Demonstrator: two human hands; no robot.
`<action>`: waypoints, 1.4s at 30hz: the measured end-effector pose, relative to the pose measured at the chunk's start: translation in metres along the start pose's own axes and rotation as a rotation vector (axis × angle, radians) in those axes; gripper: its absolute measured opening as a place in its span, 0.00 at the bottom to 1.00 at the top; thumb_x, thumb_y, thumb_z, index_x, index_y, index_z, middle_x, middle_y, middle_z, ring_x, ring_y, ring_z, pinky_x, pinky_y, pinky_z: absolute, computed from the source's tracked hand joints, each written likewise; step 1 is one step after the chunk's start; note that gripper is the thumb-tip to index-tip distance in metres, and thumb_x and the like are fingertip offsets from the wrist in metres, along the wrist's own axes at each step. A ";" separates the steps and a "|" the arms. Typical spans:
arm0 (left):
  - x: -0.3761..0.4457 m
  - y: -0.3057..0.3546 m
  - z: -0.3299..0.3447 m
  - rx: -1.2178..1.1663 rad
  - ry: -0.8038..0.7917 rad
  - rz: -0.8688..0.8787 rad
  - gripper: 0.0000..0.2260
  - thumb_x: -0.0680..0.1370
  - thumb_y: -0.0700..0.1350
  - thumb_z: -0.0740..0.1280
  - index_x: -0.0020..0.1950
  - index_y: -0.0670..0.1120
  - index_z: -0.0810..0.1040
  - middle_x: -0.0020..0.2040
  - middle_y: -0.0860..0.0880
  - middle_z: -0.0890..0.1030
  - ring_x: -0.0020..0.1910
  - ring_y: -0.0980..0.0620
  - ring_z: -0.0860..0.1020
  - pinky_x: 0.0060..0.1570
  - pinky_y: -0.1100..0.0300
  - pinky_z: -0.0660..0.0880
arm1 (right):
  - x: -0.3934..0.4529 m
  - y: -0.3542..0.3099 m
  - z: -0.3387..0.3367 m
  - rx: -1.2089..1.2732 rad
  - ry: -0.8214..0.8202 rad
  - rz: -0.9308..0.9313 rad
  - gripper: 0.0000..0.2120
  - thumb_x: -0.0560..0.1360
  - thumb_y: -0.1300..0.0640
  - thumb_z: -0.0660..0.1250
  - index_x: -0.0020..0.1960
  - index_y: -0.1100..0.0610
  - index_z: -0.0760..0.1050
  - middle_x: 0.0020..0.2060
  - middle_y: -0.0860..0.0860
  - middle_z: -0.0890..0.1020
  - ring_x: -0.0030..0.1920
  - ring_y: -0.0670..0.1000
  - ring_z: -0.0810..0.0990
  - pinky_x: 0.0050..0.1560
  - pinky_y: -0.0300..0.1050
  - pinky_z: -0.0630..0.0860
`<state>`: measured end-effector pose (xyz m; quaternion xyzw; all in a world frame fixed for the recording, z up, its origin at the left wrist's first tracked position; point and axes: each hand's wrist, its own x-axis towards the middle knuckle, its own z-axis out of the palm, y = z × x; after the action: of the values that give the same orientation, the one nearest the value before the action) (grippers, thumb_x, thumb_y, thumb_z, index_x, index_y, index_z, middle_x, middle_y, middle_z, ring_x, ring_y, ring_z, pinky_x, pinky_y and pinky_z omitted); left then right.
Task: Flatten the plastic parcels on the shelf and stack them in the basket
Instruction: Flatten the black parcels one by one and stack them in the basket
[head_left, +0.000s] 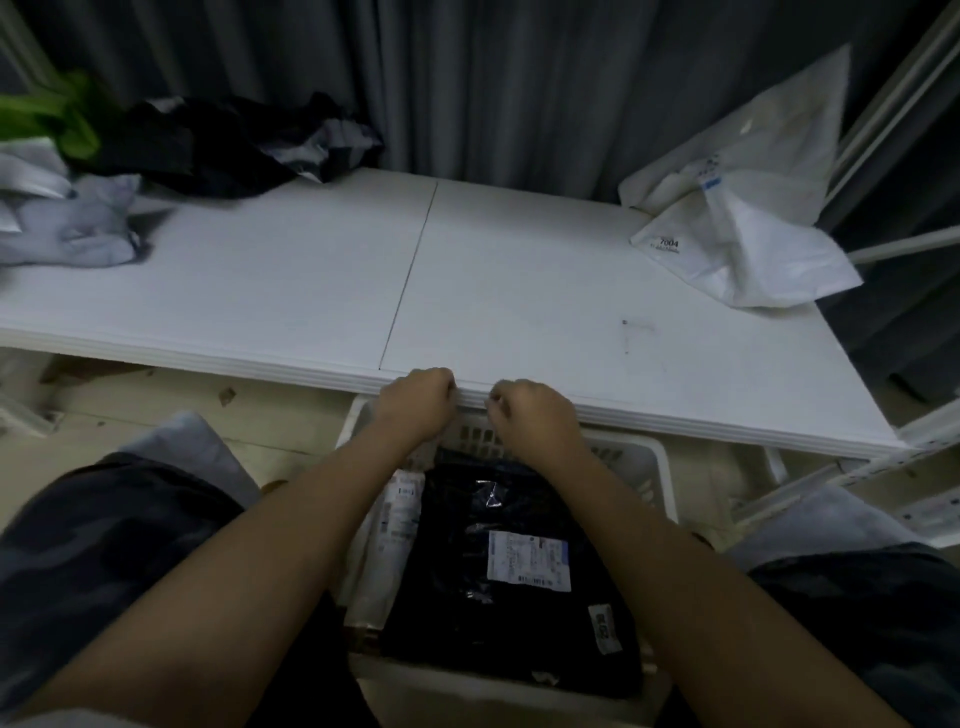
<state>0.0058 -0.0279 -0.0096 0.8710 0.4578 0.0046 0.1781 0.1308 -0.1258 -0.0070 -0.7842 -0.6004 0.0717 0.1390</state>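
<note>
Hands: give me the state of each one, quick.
Left hand: fingers curled, holding nothing visible, at the shelf edge.
Right hand: fingers curled, nothing visible in it, over the basket.

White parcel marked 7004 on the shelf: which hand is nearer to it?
Right. The right hand sits at the shelf's front edge, below-left of the white parcel. The left hand is beside it, farther left.

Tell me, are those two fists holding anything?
Nothing visible. Both the left hand and right hand are curled at the shelf front edge, above the basket; no parcel is between their fingers.
</note>
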 end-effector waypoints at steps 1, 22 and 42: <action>0.002 -0.002 -0.011 0.004 0.028 -0.009 0.11 0.80 0.46 0.57 0.58 0.47 0.76 0.56 0.45 0.80 0.53 0.43 0.78 0.47 0.55 0.72 | 0.011 -0.011 -0.009 0.000 0.008 -0.021 0.13 0.80 0.52 0.59 0.54 0.57 0.78 0.47 0.53 0.82 0.48 0.55 0.79 0.43 0.46 0.74; 0.113 -0.153 -0.162 -0.076 0.393 -0.252 0.15 0.80 0.43 0.58 0.65 0.44 0.72 0.63 0.43 0.72 0.61 0.43 0.70 0.48 0.55 0.67 | 0.241 -0.151 -0.027 0.115 0.066 -0.079 0.10 0.78 0.54 0.61 0.51 0.53 0.80 0.46 0.50 0.82 0.45 0.53 0.79 0.43 0.43 0.75; 0.263 -0.251 -0.139 -0.087 0.662 -0.081 0.18 0.78 0.40 0.59 0.69 0.46 0.70 0.66 0.45 0.70 0.65 0.45 0.67 0.59 0.55 0.67 | 0.472 -0.181 0.050 -0.212 0.260 -0.182 0.26 0.79 0.54 0.63 0.74 0.50 0.60 0.75 0.56 0.57 0.72 0.60 0.58 0.64 0.54 0.68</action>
<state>-0.0646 0.3544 0.0008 0.7949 0.5246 0.2995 0.0570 0.0772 0.3781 0.0263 -0.7396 -0.6501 -0.1066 0.1380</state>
